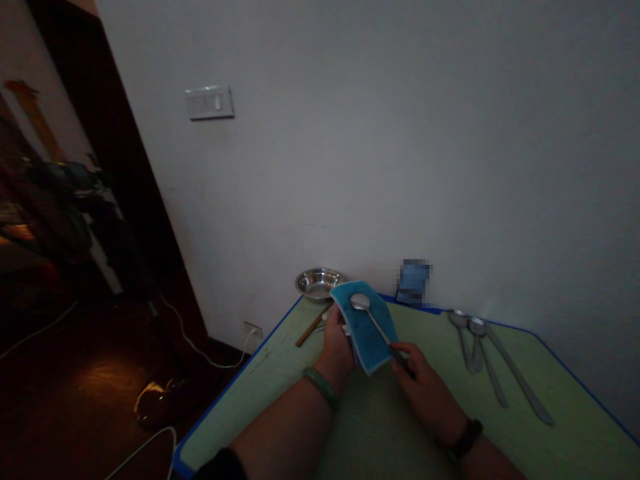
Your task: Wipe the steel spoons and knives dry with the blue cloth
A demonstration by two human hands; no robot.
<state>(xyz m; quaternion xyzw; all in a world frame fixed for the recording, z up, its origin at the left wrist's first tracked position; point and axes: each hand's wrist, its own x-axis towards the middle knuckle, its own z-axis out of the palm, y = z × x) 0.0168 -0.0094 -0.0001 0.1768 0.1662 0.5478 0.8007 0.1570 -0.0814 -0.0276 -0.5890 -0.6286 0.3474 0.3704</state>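
Observation:
A blue cloth [370,337] with a pale edge lies over my left hand [339,339], which grips it from beneath and along its left side. Most of that hand's fingers are hidden behind the cloth. My right hand [417,377] is closed around the dark handle of a metal spoon [360,302]. The spoon's bowl rests against or just over the upper part of the cloth, its handle slanting down to the right. On the table to the right, several metal spoons and ladles [477,327] lie grouped together.
A shiny steel bowl [319,283] stands at the table's back left corner, with a brown stick [313,327] near it. A blurred upright device [414,281] leans by the wall [350,147]. The green table [280,407] has a blue edge. Left are a socket with a plug [253,330] and cables.

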